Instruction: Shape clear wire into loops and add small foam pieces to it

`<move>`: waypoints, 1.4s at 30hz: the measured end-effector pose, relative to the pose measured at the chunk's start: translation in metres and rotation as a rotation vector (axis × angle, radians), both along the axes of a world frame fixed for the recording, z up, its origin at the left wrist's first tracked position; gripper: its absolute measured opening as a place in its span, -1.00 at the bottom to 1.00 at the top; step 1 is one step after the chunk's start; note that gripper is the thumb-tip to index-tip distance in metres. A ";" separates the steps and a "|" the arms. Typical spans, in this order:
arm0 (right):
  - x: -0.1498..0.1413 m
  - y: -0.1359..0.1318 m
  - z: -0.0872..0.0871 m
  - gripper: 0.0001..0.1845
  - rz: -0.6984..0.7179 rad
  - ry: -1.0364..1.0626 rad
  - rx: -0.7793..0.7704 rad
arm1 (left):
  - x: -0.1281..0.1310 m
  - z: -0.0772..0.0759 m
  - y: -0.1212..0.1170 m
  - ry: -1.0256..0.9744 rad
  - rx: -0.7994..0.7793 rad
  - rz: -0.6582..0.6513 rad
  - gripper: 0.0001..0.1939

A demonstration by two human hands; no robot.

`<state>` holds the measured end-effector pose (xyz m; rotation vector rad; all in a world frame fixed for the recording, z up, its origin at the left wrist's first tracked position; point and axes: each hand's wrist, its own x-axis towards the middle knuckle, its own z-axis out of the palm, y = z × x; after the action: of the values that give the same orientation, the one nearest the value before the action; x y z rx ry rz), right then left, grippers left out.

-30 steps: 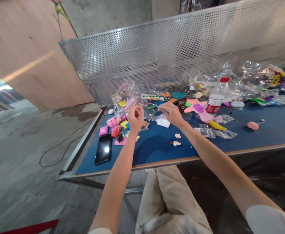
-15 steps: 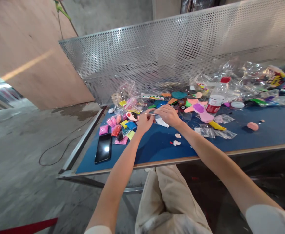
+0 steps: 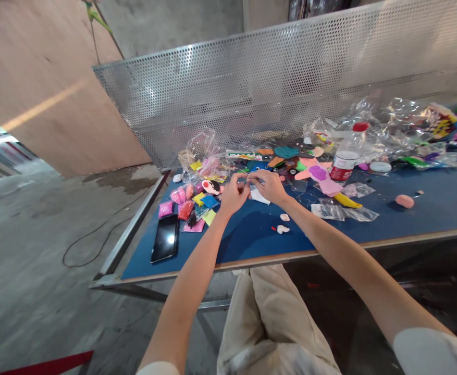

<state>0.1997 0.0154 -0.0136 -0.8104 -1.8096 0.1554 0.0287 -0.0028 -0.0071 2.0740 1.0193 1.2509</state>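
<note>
My left hand (image 3: 235, 195) and my right hand (image 3: 268, 186) meet above the blue table, fingers pinched and almost touching. Between the fingertips is something small and thin that I cannot make out. A white piece (image 3: 259, 196) lies just below my right hand, partly covered by it. To the left of my left hand are a flat face piece (image 3: 211, 187) with a red nose and several small bags of coloured clay (image 3: 186, 210). Small white clay lumps (image 3: 283, 229) lie on the table nearer to me.
A phone (image 3: 164, 237) lies at the table's left. Right of my hands stands a bottle with a red cap (image 3: 344, 159), by a pink and purple clay shape (image 3: 319, 173). Crumpled clear bags (image 3: 398, 127) line the back, before a perforated metal panel (image 3: 228, 78). A pink lump (image 3: 404, 201) sits farther right.
The fingers of my right hand have drawn down and curled in toward my left fingertips. The clear strip seen between my hands earlier shows less now. Things on the table have not moved.
</note>
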 end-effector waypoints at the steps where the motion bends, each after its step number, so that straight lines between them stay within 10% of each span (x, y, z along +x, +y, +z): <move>1: -0.001 -0.001 0.001 -0.80 -0.010 0.011 -0.011 | 0.000 0.002 -0.002 0.036 0.019 0.038 -0.76; 8: -0.009 -0.009 0.005 -0.77 0.013 0.163 -0.103 | -0.001 0.005 -0.003 0.085 0.073 0.143 -0.83; 19: 0.010 0.011 0.000 -0.77 -0.002 0.428 -0.254 | 0.002 0.002 -0.012 -0.034 -0.062 -0.204 -0.63; 34: 0.010 0.000 -0.002 -0.73 -0.119 0.182 0.153 | 0.009 0.008 -0.004 -0.349 -0.171 0.106 -0.37; 42: -0.002 -0.003 0.000 -0.79 -0.072 0.321 0.031 | 0.012 0.008 -0.008 -0.142 -0.362 0.095 -0.21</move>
<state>0.1976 0.0125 -0.0137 -0.7789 -1.4760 0.1985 0.0402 -0.0110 0.0007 1.6570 1.1903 1.1416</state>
